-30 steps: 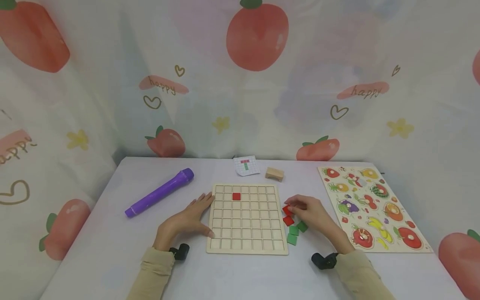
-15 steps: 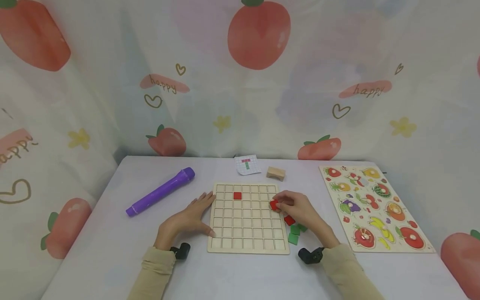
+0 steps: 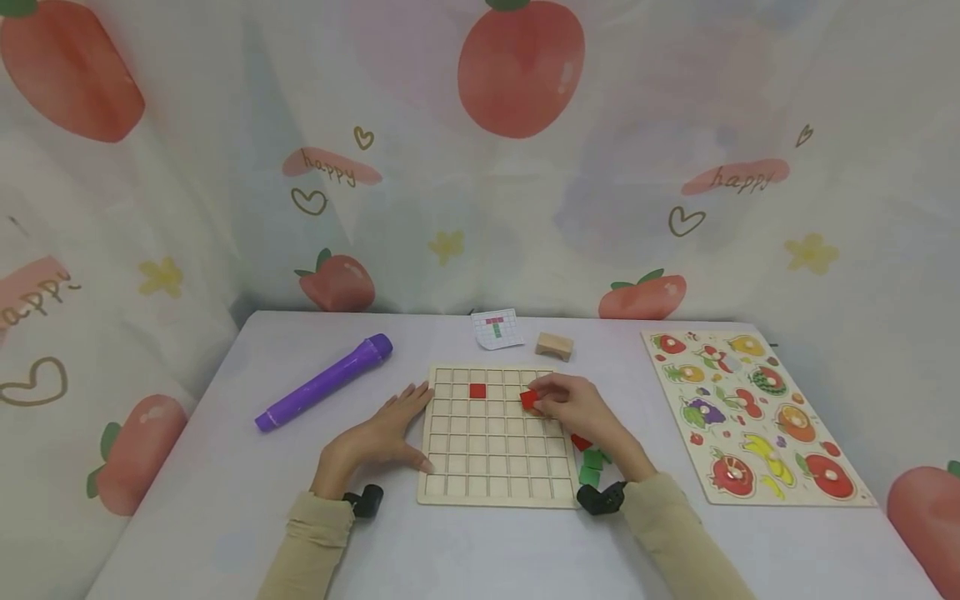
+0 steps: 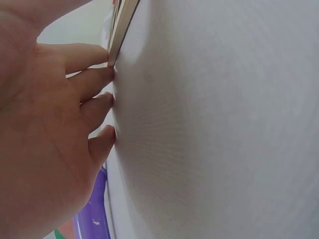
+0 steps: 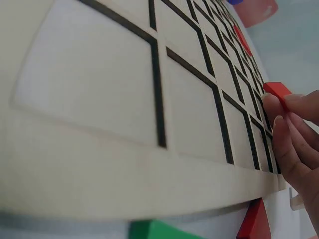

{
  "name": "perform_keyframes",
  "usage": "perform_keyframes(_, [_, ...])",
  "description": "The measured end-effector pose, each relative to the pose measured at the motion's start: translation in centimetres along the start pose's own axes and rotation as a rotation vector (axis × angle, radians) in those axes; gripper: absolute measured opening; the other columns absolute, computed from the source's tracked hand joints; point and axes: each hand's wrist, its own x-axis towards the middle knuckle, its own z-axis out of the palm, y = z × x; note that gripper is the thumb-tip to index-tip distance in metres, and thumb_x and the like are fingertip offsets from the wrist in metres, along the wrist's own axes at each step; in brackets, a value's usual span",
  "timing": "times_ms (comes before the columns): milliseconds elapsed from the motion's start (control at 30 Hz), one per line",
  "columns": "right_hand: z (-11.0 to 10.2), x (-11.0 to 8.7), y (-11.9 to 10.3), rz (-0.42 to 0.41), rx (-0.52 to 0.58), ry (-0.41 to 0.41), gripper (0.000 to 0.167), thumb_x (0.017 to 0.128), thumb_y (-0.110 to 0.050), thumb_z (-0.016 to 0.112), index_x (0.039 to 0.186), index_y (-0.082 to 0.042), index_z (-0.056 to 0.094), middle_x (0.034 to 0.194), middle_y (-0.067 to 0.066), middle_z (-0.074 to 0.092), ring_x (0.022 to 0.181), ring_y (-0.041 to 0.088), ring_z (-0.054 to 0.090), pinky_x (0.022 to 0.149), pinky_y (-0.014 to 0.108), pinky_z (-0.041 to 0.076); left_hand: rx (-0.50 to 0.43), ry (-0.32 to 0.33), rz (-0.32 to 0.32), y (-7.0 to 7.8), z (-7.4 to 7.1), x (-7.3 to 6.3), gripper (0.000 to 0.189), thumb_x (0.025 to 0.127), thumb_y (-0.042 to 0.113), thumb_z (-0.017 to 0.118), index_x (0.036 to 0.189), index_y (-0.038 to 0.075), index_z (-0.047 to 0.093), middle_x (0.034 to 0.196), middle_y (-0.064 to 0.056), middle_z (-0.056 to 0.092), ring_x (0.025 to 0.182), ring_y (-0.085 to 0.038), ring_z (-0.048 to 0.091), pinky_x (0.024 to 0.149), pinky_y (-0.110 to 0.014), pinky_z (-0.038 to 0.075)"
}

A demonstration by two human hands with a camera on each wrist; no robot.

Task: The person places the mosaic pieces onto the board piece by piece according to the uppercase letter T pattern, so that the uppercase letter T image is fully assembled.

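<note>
A wooden grid board (image 3: 495, 446) lies at the middle of the table, with one red square tile (image 3: 477, 391) set in its second row from the back. My right hand (image 3: 573, 407) pinches another red tile (image 3: 528, 400) between thumb and fingers, over the right part of the board. In the right wrist view this pinched tile (image 5: 277, 90) is tilted close over the grid. My left hand (image 3: 385, 433) rests at the board's left edge, fingers spread, thumb on the near part of the frame. Fingertips (image 4: 105, 134) touch the tabletop in the left wrist view.
Right of the board lie a red tile (image 3: 580, 442) and several green tiles (image 3: 590, 476), partly behind the right hand. A card with a T pattern (image 3: 497, 331) and a wooden block (image 3: 554, 346) stand behind. A purple toy microphone (image 3: 324, 383) lies left, a fruit puzzle (image 3: 757, 417) right.
My right hand has picked up a red tile from the pile beside the board and carried it left over the grid. The left hand stays at the board's edge.
</note>
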Motion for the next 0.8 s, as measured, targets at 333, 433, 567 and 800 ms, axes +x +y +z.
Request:
perform_keyframes(333, [0.8,1.6,-0.6,0.03,0.045,-0.034,0.033,0.093,-0.009,0.073,0.126,-0.007,0.071,0.114,0.01,0.074,0.098,0.019,0.069,0.095,0.039,0.058,-0.002,-0.001,-0.001,0.1,0.0,-0.1,0.122,0.071,0.035,0.094,0.165,0.01,0.021,0.174,-0.007,0.01,0.162,-0.03,0.002,0.133,-0.049,0.004])
perform_keyframes(433, [1.1,2.0,-0.8,0.013,0.057,-0.052,0.033,0.093,-0.008,0.072,0.126,-0.006,0.071,0.112,0.01,0.074,0.097,0.018,0.07,0.088,0.033,0.059,-0.002,-0.002,0.001,0.0,0.0,0.0,0.121,0.071,0.035,0.094,0.165,0.01,0.021,0.174,-0.007,0.01,0.162,-0.029,0.002,0.133,-0.049,0.003])
perform_keyframes(567, [1.6,2.6,-1.3,0.013,0.066,-0.069,0.032,0.094,-0.008,0.072,0.126,-0.006,0.071,0.108,0.009,0.074,0.093,0.017,0.07,0.08,0.026,0.056,-0.009,-0.001,0.009,0.0,-0.1,-0.1,0.121,0.072,0.035,0.094,0.165,0.01,0.021,0.174,-0.007,0.01,0.162,-0.029,0.002,0.133,-0.048,0.003])
perform_keyframes(800, [2.3,3.6,-2.1,0.01,0.026,-0.069,0.03,0.095,-0.012,0.073,0.124,-0.007,0.072,0.102,0.007,0.073,0.084,0.017,0.065,0.072,0.025,0.056,-0.021,0.002,0.016,0.1,-0.2,-0.2,0.121,0.072,0.034,0.094,0.165,0.009,0.021,0.174,-0.007,0.011,0.162,-0.028,0.002,0.133,-0.047,0.002])
